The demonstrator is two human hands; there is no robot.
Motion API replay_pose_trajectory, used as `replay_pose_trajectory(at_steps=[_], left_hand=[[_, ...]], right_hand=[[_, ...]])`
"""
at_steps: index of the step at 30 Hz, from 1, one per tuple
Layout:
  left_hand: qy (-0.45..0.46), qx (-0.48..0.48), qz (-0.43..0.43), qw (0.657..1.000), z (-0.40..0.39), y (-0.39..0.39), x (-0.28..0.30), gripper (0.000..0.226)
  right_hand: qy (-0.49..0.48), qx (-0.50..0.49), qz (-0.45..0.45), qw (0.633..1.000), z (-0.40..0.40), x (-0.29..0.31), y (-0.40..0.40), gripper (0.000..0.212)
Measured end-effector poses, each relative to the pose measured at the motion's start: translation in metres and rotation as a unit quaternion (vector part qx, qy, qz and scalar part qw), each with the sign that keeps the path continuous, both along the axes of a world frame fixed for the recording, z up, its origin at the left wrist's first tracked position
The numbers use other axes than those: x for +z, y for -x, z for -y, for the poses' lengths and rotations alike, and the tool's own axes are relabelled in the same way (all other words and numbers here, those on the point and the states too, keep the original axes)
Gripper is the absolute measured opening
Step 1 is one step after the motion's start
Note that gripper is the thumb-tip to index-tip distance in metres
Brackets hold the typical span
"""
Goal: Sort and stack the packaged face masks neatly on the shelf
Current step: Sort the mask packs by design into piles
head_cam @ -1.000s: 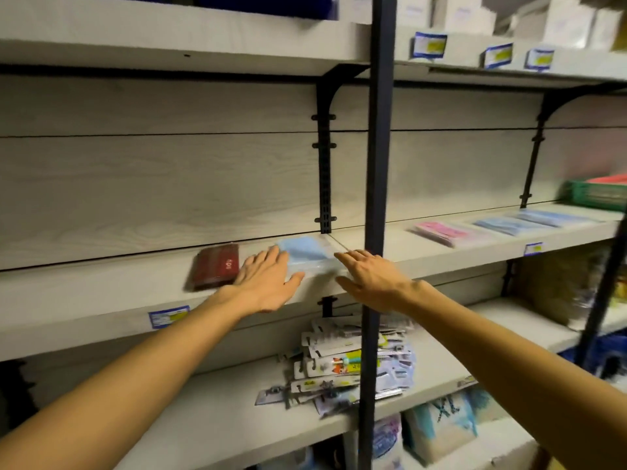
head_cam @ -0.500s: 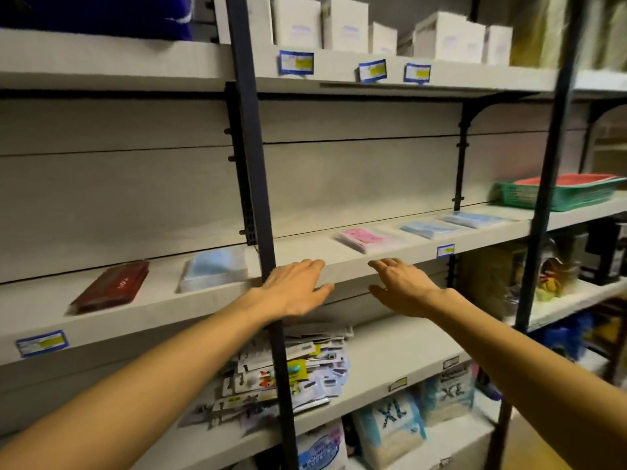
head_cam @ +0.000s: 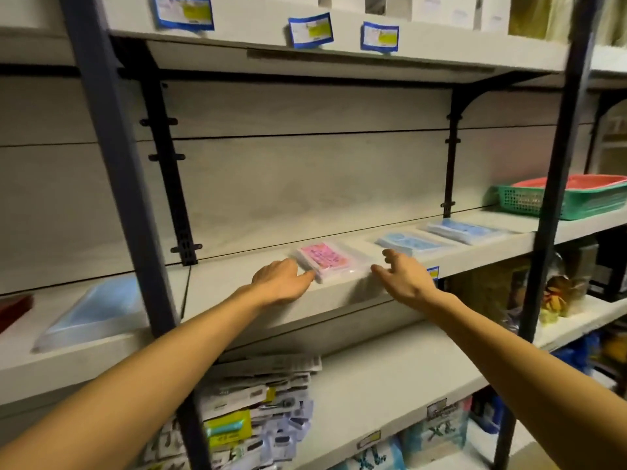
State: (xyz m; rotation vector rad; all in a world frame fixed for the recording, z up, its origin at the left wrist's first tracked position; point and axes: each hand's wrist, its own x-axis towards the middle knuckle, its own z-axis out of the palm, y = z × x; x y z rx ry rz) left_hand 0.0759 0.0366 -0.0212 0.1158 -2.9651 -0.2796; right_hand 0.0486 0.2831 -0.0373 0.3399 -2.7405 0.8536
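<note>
Pink mask pack [head_cam: 327, 261] on shelf [head_cam: 339, 293] between spread left hand [head_cam: 281, 283] and right hand [head_cam: 405, 278].

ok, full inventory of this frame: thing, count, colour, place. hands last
pink mask pack: 1, pink in clear plastic, middle shelf front, between the hands
blue mask packs: 3, light blue; two right of pink, one far left past the post
dark red pack: 1, left edge, cut off
green mesh basket: 1, red tray inside, middle shelf right
price labels: 3, blue-yellow, top shelf edge
carded packets: a heap, white and grey, lower shelf
left hand: fingertips at the pink pack's left edge
right hand: open, just right of it
</note>
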Motion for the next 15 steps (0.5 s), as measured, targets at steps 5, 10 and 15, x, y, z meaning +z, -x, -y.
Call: replay_pose_trajectory(at_steps=[5,10,15], left_hand=[[-0.050,-0.019,0.012,0.999,-0.017,0.046,-0.009,0.052],[-0.025,0.005,0.014,1.000,-0.028,0.064,-0.019,0.053],[-0.057,0.029,0.015,0.998,-0.031,0.060,-0.029,0.038]], right_hand=[[-0.019,0.002,0.034,0.999,0.005,0.012,0.066,0.057],[-0.022,0.048,0.041,0.998,0.008,0.009,0.100,0.037],[-0.007,0.090,-0.001,0.996,0.004,-0.008,0.098,0.029]])
